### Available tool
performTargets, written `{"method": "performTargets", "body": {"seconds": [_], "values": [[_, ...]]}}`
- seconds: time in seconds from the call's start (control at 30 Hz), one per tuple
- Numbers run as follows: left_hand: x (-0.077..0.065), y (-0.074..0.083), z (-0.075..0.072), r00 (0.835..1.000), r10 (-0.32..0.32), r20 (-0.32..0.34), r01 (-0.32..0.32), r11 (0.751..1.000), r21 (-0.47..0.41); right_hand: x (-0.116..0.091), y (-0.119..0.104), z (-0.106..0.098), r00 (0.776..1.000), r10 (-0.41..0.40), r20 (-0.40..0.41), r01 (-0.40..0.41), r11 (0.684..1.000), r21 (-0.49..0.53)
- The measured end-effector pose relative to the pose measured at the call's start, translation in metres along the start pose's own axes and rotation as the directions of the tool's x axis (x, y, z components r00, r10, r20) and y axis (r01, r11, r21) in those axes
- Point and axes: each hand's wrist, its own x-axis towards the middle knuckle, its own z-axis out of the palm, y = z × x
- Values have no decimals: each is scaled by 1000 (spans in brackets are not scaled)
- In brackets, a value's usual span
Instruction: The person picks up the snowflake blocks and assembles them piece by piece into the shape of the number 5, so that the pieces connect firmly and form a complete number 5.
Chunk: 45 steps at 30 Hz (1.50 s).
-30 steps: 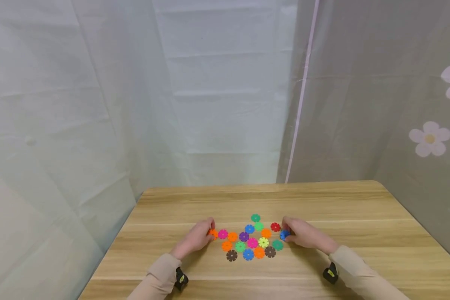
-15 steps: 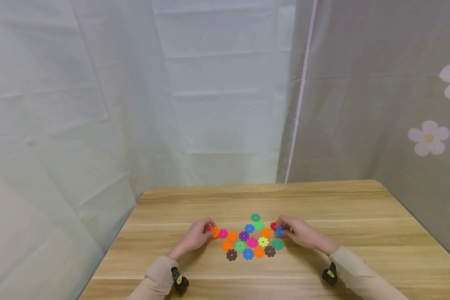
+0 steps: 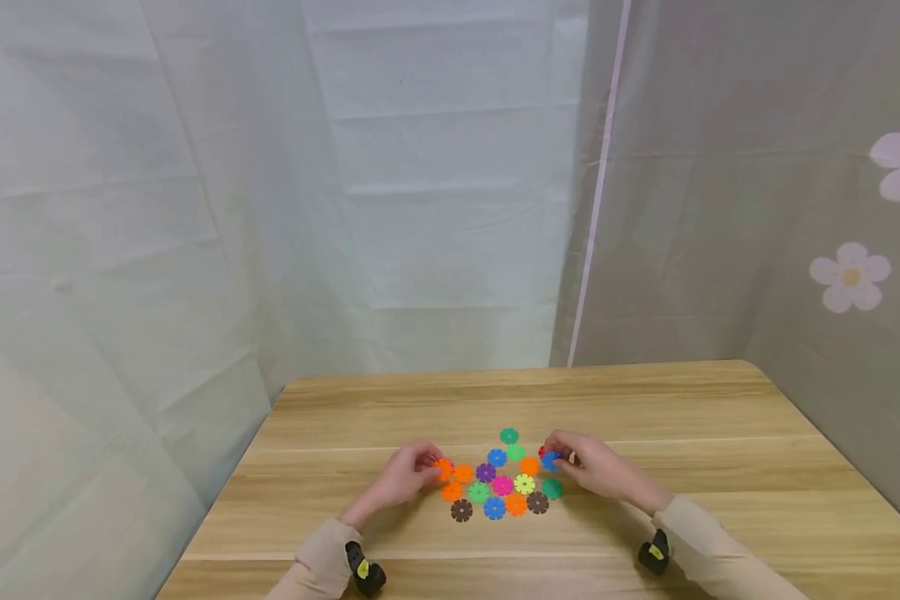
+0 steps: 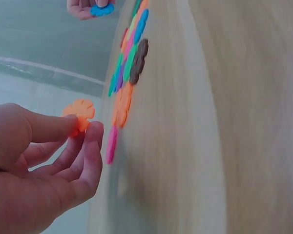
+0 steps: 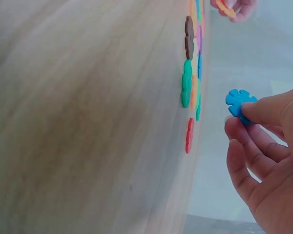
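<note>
My left hand (image 3: 405, 475) pinches an orange notched disc (image 4: 80, 113) between thumb and fingers, raised off the table. In the right wrist view, a blue notched disc (image 5: 240, 103) is pinched by my right hand (image 3: 598, 468), also above the tabletop. A pink disc (image 4: 112, 145) lies just under the left hand, mostly hidden behind the orange disc in the head view. Below the right hand lies a red disc (image 5: 189, 135), largely covered in the head view. Between the hands, several flat discs spread out, among them a purple disc (image 3: 485, 472) and a yellow disc (image 3: 524, 484).
The wooden table (image 3: 345, 417) has its far edge before a pale curtain (image 3: 450, 208). A dark green disc (image 3: 509, 436) lies farthest back in the group. Nearest me are two brown discs, one a brown disc (image 3: 461, 511) at the left.
Both hands have lifted their discs and moved inward, the left to the right with the orange disc, the right to the left with the blue one. The discs on the table stay put.
</note>
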Motion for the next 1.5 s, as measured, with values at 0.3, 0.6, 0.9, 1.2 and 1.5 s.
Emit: {"method": "performTargets", "body": {"seconds": [0.3,0.6,0.9,1.2,1.5], "values": [[0,11,10,996,-23,83,39,979,-198,3,-11,2,1000,11,-8,-10,997,70],[-2,20,17,995,-56,84,75,967,-243,4,-14,8,999,-29,-16,30,998,59],[-1,27,25,988,-102,114,135,934,-332,6,-14,12,996,-90,-9,90,995,31],[-3,34,29,975,-135,178,199,887,-416,6,-19,15,998,-65,-27,67,996,53],[-1,35,36,964,-195,179,258,839,-478,6,-23,19,995,-90,-35,92,995,46]]}}
